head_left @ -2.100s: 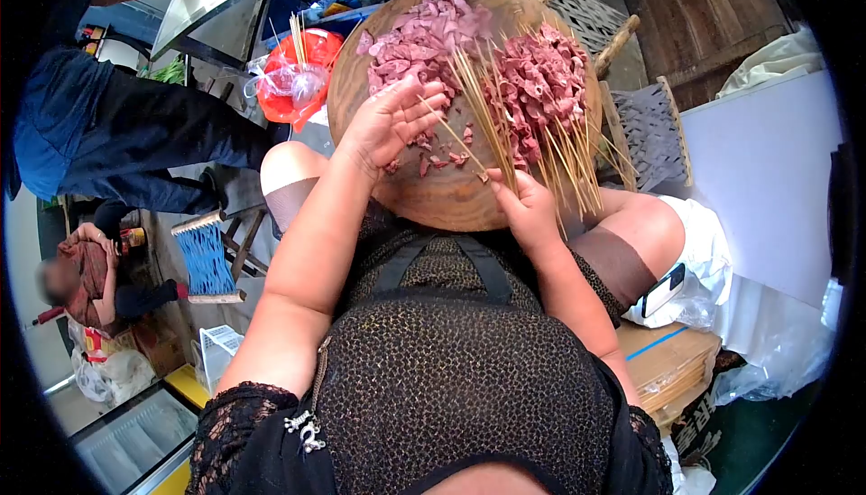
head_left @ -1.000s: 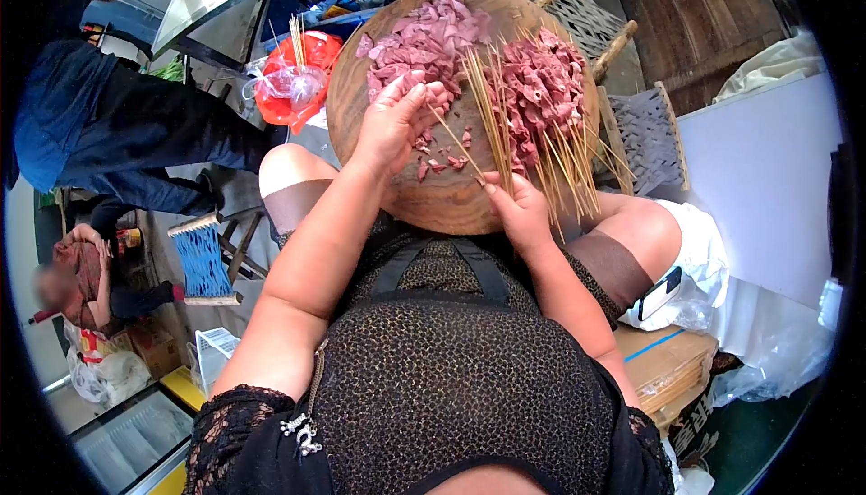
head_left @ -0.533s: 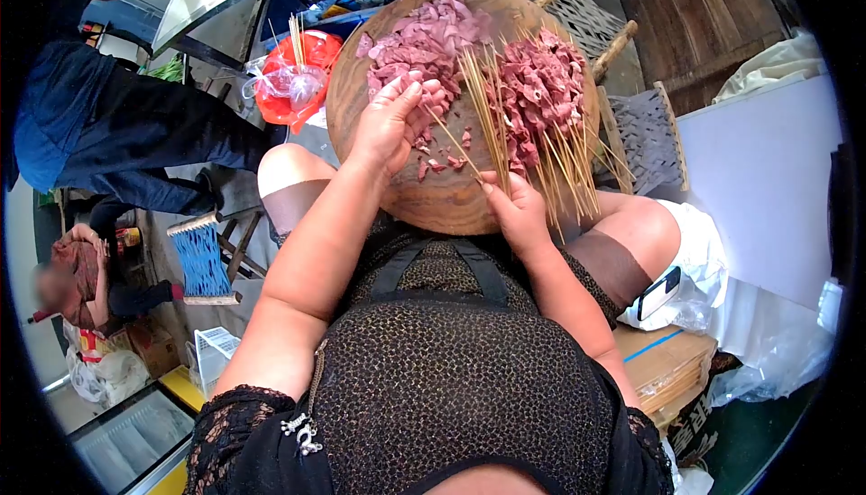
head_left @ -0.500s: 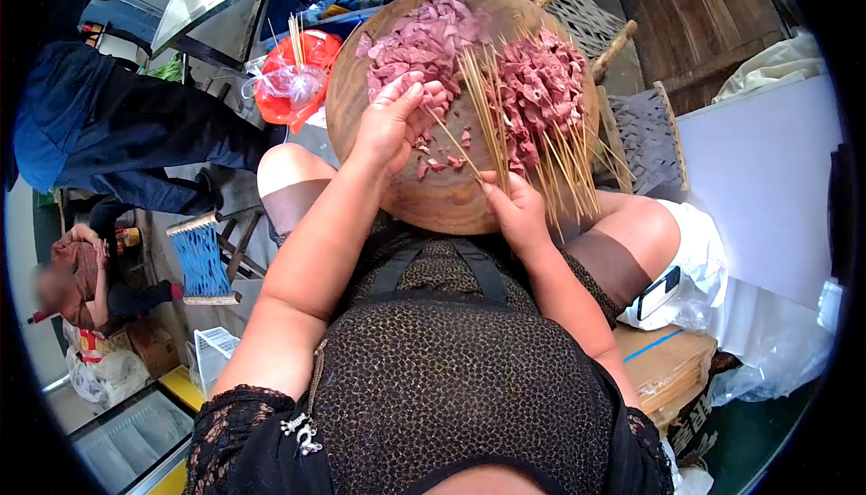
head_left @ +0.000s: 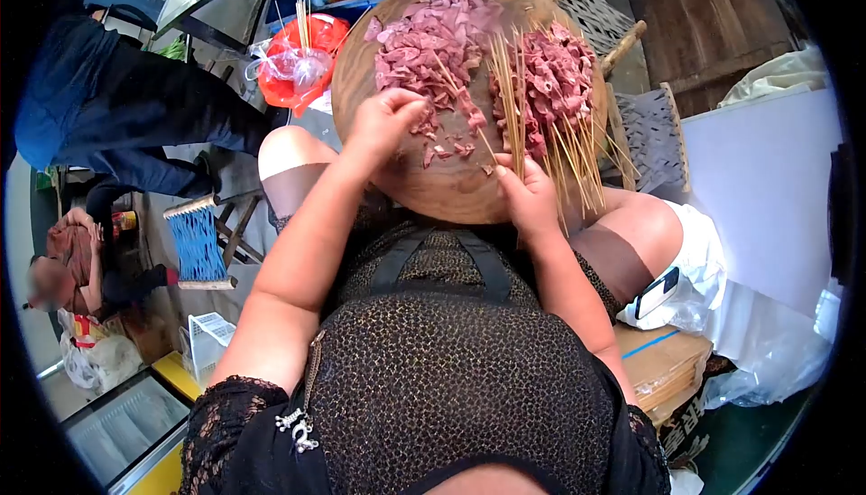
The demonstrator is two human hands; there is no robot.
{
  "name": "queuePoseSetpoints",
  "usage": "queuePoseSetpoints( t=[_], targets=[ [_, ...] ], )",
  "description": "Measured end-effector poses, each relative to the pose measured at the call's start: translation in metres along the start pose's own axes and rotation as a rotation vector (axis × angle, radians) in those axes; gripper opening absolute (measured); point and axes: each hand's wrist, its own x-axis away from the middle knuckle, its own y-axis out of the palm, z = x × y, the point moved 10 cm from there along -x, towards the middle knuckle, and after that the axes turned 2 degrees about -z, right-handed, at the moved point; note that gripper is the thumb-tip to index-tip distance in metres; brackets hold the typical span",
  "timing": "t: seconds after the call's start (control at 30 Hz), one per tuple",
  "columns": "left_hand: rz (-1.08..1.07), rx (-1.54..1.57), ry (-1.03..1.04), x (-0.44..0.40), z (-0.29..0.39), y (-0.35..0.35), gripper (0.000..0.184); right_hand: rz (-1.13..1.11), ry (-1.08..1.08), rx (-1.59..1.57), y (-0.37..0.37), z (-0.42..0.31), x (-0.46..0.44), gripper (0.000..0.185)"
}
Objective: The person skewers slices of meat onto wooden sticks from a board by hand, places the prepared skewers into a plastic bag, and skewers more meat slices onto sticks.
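The right hand [head_left: 528, 195] is at the near edge of the round brown wooden board [head_left: 442, 195], its fingers closed on the lower end of a thin pale wooden skewer with pink meat threaded on it [head_left: 471, 114], which slants toward the board's middle. A bundle of thin bare tan skewers [head_left: 511, 102] rises from the same grip. The left hand [head_left: 388, 125], fingers curled together, hovers over the board's left half, just beside the meat; whether it pinches a piece cannot be told. A loose heap of sliced raw pink meat [head_left: 433, 30] covers the far-left part. Along the right edge lies a pile of darker meat-loaded skewers [head_left: 557, 71], their bare ends pointing past the near-right edge. Small red meat scraps [head_left: 444, 150] lie left of centre.
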Motion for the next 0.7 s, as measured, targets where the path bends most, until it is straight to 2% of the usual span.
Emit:
queuePoseSetpoints(
  t=[0.07, 0.13, 0.17, 0.33, 0.4, 0.43, 0.47, 0.53, 0.57, 0.67, 0.7],
  targets=[
    [0.126, -0.179, 0.088, -0.004, 0.01, -0.033, 0.016, -0.004, -0.012, -0.022, 0.0, -0.001, -0.001, 0.018],
    [0.242, -0.643, 0.136, -0.011, 0.021, -0.054, 0.019, -0.003, -0.01, -0.009, -0.001, 0.001, -0.002, 0.019],
    [0.232, -0.706, 0.048, -0.015, 0.012, -0.057, 0.025, 0.001, -0.014, 0.008, -0.001, 0.001, -0.001, 0.019],
    [0.195, -0.87, -0.068, -0.023, -0.002, -0.043, 0.027, 0.008, -0.018, 0.053, 0.001, 0.002, 0.002, 0.019],
    [0.064, -0.793, -0.114, -0.026, -0.011, -0.033, 0.023, 0.01, -0.001, 0.052, 0.0, 0.002, 0.001, 0.019],
    [0.075, -0.645, 0.018, -0.021, -0.005, -0.031, 0.02, 0.002, -0.004, 0.037, 0.0, 0.004, 0.001, 0.019],
    [0.072, -0.645, 0.017, -0.018, -0.007, -0.03, 0.02, 0.004, -0.002, 0.036, -0.001, 0.003, 0.001, 0.019],
    [0.047, -0.275, -0.198, -0.007, -0.019, -0.032, 0.014, -0.006, 0.013, 0.032, 0.001, 0.003, 0.003, 0.019],
    [0.045, -0.276, -0.203, -0.005, -0.016, -0.032, 0.014, -0.006, 0.018, 0.03, 0.001, 0.002, 0.003, 0.019],
    [-0.087, 0.508, -0.282, -0.001, -0.014, -0.008, 0.017, -0.023, 0.024, 0.036, 0.005, 0.001, 0.003, 0.019],
    [-0.095, 0.658, -0.242, -0.001, -0.013, -0.002, 0.022, -0.029, 0.04, 0.046, 0.006, 0.002, 0.003, 0.018]
  ],
)
